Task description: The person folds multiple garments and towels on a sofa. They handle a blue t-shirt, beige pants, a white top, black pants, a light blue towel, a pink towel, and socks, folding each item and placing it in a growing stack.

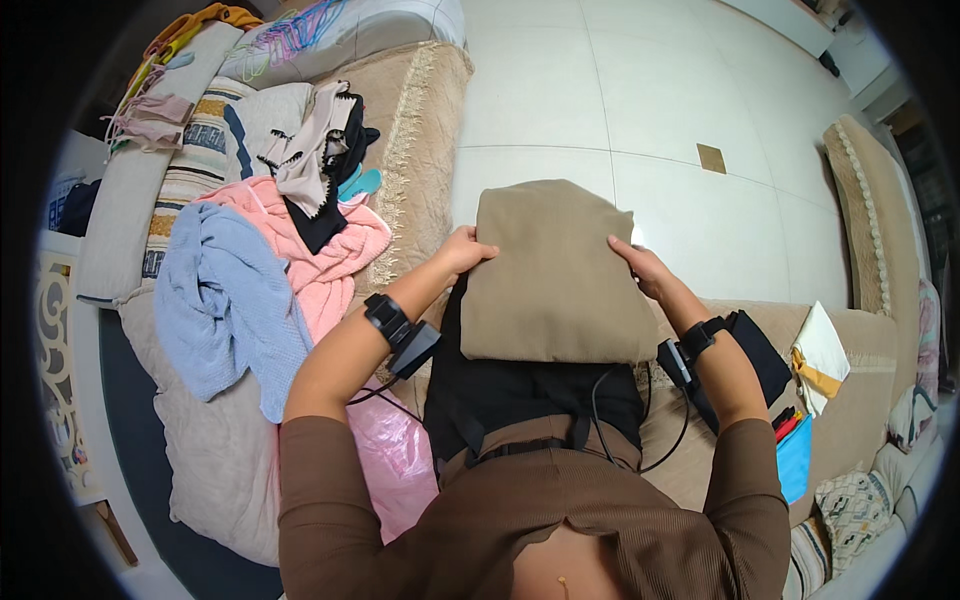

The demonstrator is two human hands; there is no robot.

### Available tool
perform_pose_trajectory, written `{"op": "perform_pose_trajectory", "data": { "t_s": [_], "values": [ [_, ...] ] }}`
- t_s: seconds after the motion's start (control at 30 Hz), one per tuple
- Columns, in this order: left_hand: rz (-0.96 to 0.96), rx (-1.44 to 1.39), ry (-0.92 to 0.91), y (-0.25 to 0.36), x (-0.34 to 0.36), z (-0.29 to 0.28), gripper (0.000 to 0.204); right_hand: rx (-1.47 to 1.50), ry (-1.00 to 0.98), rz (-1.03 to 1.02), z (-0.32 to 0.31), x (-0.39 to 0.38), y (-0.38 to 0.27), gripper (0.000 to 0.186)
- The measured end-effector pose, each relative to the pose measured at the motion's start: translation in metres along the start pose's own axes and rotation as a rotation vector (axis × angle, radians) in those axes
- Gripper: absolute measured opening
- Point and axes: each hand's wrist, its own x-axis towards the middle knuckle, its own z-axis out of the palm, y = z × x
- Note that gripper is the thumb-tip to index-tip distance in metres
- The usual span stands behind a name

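Note:
A khaki-brown folded garment (560,275) lies as a thick, squarish bundle above my lap; the folding hides what kind of garment it is. My left hand (468,250) grips its left edge, thumb on top and the other fingers mostly hidden beneath. On the opposite edge, my right hand (643,266) holds the bundle near its upper right corner, with fingers partly out of sight. The bundle's far edge is rounded, while the near edge runs nearly straight across my dark-clothed thighs.
To my left, the sofa holds a blue towel (225,290), a pink towel (335,265) and a heap of black and pale clothes (318,165). Several hangers (300,35) lie farther back. Folded white (822,345) and blue (795,460) items sit right. Cables loop from my wrist devices.

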Motion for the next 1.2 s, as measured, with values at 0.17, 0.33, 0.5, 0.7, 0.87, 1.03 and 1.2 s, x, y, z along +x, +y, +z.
{"op": "perform_pose_trajectory", "data": {
  "t_s": [0.17,0.33,0.5,0.7,0.87,1.03,1.2],
  "values": [
    [-0.378,-0.045,0.003,0.03,-0.012,-0.011,0.043,0.131,-0.319,0.056,0.007,-0.012,-0.018,0.066],
    [-0.334,-0.326,-0.171,0.026,0.007,-0.012,0.051,0.414,-0.331,0.094,0.019,-0.001,-0.03,0.054],
    [-0.31,-0.597,-0.362,0.053,0.008,-0.009,0.048,0.335,-0.233,-0.21,0.027,-0.025,-0.089,0.046],
    [0.434,-0.258,-0.235,0.126,-0.037,-0.03,0.044,0.044,-0.147,-0.835,0.008,-0.1,-0.146,0.053],
    [0.904,0.426,-0.258,0.101,-0.093,-0.037,0.034,0.42,-0.696,-0.537,0.001,-0.104,-0.09,0.031],
    [0.869,0.871,-0.572,0.026,-0.14,-0.019,0.031,-0.963,-0.367,-1.206,0.005,-0.138,-0.003,0.028],
    [0.249,0.147,-0.714,-0.005,-0.136,-0.024,0.034,-0.709,-0.388,-1.033,0.004,-0.13,0.031,0.026]
  ]
}}
